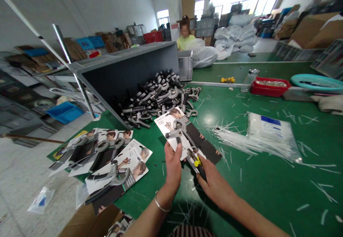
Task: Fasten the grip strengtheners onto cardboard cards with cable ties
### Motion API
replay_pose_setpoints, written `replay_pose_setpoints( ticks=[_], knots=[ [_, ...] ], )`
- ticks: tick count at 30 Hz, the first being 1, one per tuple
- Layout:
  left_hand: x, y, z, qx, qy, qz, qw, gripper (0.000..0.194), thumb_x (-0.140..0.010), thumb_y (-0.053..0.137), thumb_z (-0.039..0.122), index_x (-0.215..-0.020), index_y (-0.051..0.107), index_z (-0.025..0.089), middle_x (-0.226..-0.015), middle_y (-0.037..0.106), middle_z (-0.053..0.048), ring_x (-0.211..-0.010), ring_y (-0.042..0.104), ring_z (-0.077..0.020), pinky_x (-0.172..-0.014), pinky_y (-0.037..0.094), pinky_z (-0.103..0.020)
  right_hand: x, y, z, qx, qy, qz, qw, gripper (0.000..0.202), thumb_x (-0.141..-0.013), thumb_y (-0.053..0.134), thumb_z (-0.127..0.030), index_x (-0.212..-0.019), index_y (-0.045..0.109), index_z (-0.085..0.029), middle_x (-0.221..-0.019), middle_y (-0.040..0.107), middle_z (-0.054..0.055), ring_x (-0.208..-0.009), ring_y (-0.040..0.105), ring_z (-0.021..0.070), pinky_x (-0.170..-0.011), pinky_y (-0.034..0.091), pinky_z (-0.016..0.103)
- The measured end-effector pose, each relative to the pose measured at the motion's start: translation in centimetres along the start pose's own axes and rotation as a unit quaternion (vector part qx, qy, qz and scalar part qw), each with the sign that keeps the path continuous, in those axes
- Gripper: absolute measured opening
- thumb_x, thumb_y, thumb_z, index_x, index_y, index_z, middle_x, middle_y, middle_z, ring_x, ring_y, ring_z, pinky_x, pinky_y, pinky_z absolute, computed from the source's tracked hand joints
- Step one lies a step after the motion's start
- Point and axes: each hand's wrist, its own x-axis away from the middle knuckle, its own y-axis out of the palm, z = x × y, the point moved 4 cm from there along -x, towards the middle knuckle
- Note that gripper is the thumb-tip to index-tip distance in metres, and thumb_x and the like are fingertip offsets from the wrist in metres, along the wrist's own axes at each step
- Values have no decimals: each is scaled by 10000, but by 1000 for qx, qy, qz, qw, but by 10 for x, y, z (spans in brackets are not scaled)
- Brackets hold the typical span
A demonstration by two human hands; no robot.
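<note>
1. Lower left of the frame: carded hand grips [105,175] lie overlapping on the green table [235,194]; they look finished.
2. Left of centre, higher up: a grey crate [160,56] lies tipped on its side; a pile of loose grips [160,96] spills from its mouth.
3. Centre: the left hand [173,164] pinches a printed card [161,122], thumb uppermost; one grip [190,137] lies along it.
4. Just right of that: the right hand [211,178] is wrapped round yellow-marked cutters [197,162], tips at the card; the step seems to be trimming a tie, though the blades are too small to be sure; this calls for a steady card and blades clear of the thumb.
5. Right: white ties [233,140] lie strewn beside a clear bag [268,128].
</note>
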Motion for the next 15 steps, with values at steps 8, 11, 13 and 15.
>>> replay_pose_setpoints(
  ticks=[8,11,13,15],
  knots=[
    [6,-5,3,-35,-9,-16,999,453,-896,581,431,-1285,419,265,-1253,618,-82,-1113,621,-233,-785,545,-302,-5,4,-1,-11,-10,41,999,514,-922,446,-250,-1425,381,-168,-1344,556,145,-1247,533,270,-1082,417,474],
    [5,-9,2,-40,-5,-16,999,434,-882,606,409,-1260,459,253,-1272,620,-82,-1163,601,-235,-924,511,-345,-2,9,2,-30,-34,22,999,433,-899,427,-197,-1326,499,-181,-1277,625,121,-1184,597,244,-1045,469,432],
    [0,-16,1,-43,3,-30,999,434,-865,632,388,-1245,490,238,-1295,617,-88,-1203,581,-238,-1007,466,-371,7,14,2,-12,-71,0,997,446,-880,432,-192,-1316,526,-175,-1272,639,132,-1181,610,258,-1032,486,444],
    [-10,-32,4,-52,15,-31,998,455,-843,659,381,-1242,508,223,-1308,616,-99,-1225,569,-239,-1037,443,-378,22,20,1,10,-129,-40,991,491,-855,462,-200,-1341,529,-183,-1299,632,134,-1187,615,275,-1014,507,445]
  ],
)
